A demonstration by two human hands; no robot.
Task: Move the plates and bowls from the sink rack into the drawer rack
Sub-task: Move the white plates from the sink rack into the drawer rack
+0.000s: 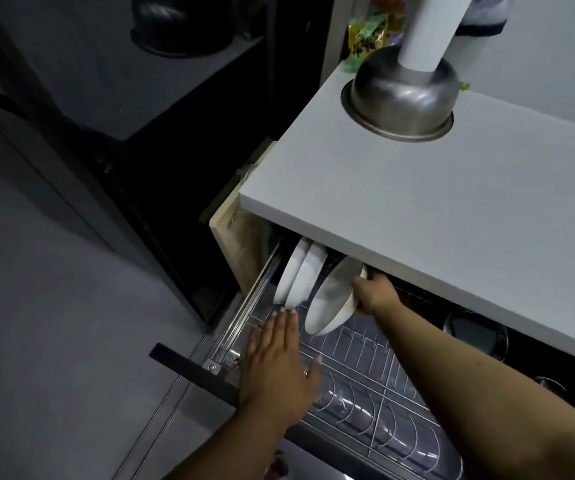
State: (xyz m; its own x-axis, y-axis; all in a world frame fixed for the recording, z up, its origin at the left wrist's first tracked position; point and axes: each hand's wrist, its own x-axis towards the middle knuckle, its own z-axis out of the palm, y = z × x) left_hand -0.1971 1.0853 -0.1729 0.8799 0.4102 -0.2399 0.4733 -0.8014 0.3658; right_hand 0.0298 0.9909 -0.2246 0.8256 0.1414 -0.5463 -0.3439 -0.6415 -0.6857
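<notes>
Countertop [452, 216]: pale grey slab filling the right half of the frame, overhanging the open drawer below it.
Drawer rack [365, 393]: wire rack pulled out at lower centre, upright prongs in rows, curved dividers nearer the lower edge; most slots hold nothing.
Steel bowl [400, 98]: upside down on the countertop, upper right, a white post [428, 29] standing in front of it.
Right arm: reaches from lower right diagonally up to centre frame.
Plate in hand [331, 299]: white, tilted on edge, its lower rim down among the prongs of the drawer rack, its upper rim just under the countertop's edge.
Racked dishes [296, 275]: two or so white pieces standing on edge at the far left end of the rack, just beside the plate in hand; whether plates or bowls, cannot tell.
Left hand [279, 358]: fingers straight and together, palm down, fingertips touching the lower rim of the racked dishes.
Right hand [372, 292]: fingers curled round the right rim of the plate in hand, thumb on the near face.
Dark round container [476, 336]: in the drawer, right of the rack, partly under the countertop.
</notes>
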